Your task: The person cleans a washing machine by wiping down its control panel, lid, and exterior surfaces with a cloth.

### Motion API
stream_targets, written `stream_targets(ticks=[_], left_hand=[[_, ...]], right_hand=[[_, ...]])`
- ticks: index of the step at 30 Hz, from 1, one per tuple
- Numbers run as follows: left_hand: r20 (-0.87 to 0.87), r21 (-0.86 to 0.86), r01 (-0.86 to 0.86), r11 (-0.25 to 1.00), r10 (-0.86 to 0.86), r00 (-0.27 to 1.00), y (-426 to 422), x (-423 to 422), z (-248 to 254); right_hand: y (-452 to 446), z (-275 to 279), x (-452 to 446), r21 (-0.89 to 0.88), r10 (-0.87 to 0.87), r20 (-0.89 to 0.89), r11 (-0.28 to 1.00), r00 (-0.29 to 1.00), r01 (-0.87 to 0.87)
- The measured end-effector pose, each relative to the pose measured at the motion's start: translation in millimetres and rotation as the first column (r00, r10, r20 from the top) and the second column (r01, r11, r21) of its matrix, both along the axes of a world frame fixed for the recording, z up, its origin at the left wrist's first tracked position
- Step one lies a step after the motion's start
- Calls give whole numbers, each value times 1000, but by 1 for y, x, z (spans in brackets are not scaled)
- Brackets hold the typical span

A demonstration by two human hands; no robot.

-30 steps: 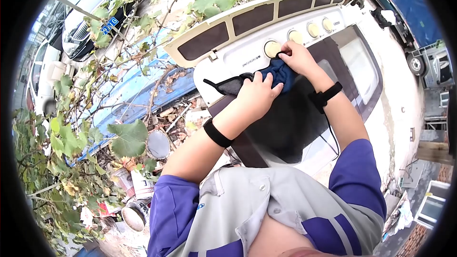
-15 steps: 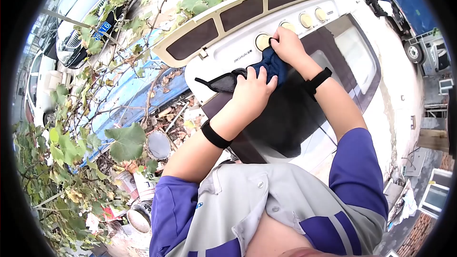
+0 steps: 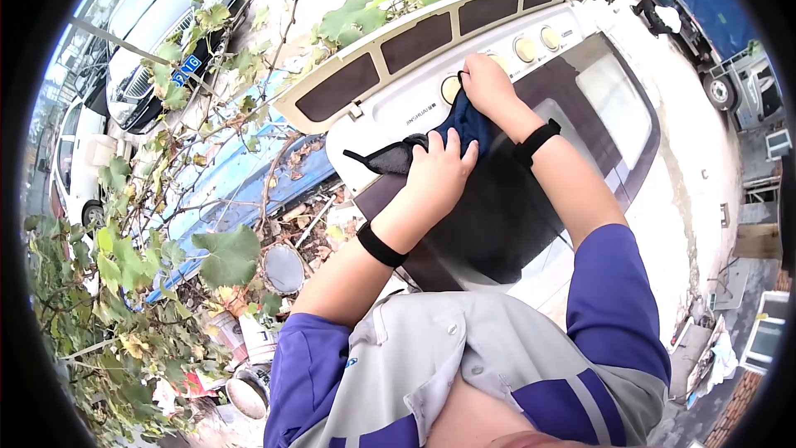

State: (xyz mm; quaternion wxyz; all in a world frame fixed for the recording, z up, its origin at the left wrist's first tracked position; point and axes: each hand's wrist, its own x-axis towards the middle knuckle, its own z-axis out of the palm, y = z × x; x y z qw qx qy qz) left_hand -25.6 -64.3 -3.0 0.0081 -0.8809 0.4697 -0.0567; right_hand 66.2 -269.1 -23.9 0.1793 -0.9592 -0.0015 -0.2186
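Observation:
A dark blue and grey cloth piece (image 3: 469,126) with black edging is held over the front of a twin-tub washing machine (image 3: 375,115). My right hand (image 3: 489,87) pinches its upper black edge close to the yellowish knobs (image 3: 524,50). Lower down, my left hand (image 3: 438,172) grips the middle of the cloth with the fingers somewhat spread. To the left of that hand, the grey part (image 3: 390,158) ends in a narrow black strip. What lies under my left palm is hidden.
The machine's lid (image 3: 414,40) stands raised behind the knob panel. Grape vines (image 3: 228,255) hang at the left, with blue sheeting (image 3: 249,174) and several buckets (image 3: 284,270) below. Parked cars (image 3: 145,58) are at the upper left, a truck (image 3: 721,87) at the upper right.
My right hand has come slightly lower and to the left, still pinching the cloth's edge. My left hand keeps its place on the cloth. The whole view has shifted a little.

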Motion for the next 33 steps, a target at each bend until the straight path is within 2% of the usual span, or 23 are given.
stream_targets(ticks=[1,4,5,6,8,11,12,14,15,16,18,19,22,23,24,26,27,28,30,33], left_hand=[[-12,-17,-3,1000,3,1000,-1,0,0],[-52,-61,18,998,-21,998,6,6,-2],[-78,-82,42,996,-48,996,11,8,-2],[-105,-112,57,992,-68,992,16,10,-2],[-125,-111,108,988,-122,985,25,12,1],[-187,-111,151,982,-170,968,26,15,10],[-252,-66,147,987,-159,954,22,16,16],[-377,25,155,988,-134,917,11,20,30],[-359,-12,178,984,-170,918,5,22,27],[-366,-44,188,981,-191,911,-2,25,25],[-375,-110,204,973,-231,898,-16,28,25],[-346,-130,197,972,-230,910,-22,28,29],[-273,-131,129,983,-161,949,-33,28,44],[-244,-163,133,978,-170,955,-37,35,32],[-238,-140,124,982,-155,959,-38,38,21],[-209,-97,113,989,-131,969,-42,46,8],[-127,-60,144,988,-150,980,-42,44,8],[-70,30,145,989,-143,987,-46,40,10],[59,100,170,980,-176,983,-49,35,8],[-35,111,158,981,-155,987,-55,36,11]], right_hand=[[2,3,3,33,12,21,999,1000,-12],[11,20,-1,428,-31,21,903,999,19],[3,16,-3,426,-56,29,904,998,39],[-7,14,-9,401,-70,29,914,997,52],[-33,2,-25,265,14,19,964,1000,-18],[-27,-3,-60,90,112,-133,991,985,-101],[-13,6,-77,-57,-16,-305,998,952,-1],[0,18,-90,-245,-92,-338,969,937,7],[0,22,-89,-224,-111,-351,974,930,32],[-5,19,-83,-66,-71,-382,997,922,49],[-20,21,-65,87,44,-451,996,892,-5],[-24,19,-58,87,56,-416,996,907,-22],[-22,20,-43,224,12,-40,975,999,-3],[-23,25,-35,246,85,-4,966,996,-81],[-23,21,-26,198,151,88,966,985,-166],[-20,17,-7,-146,245,-17,959,969,-244],[-15,19,-4,-267,187,-29,945,982,-188],[-12,18,1,-276,154,-68,947,986,-166],[-10,20,6,-246,112,-123,959,986,-140],[-4,25,6,-248,34,-178,966,984,-78]])
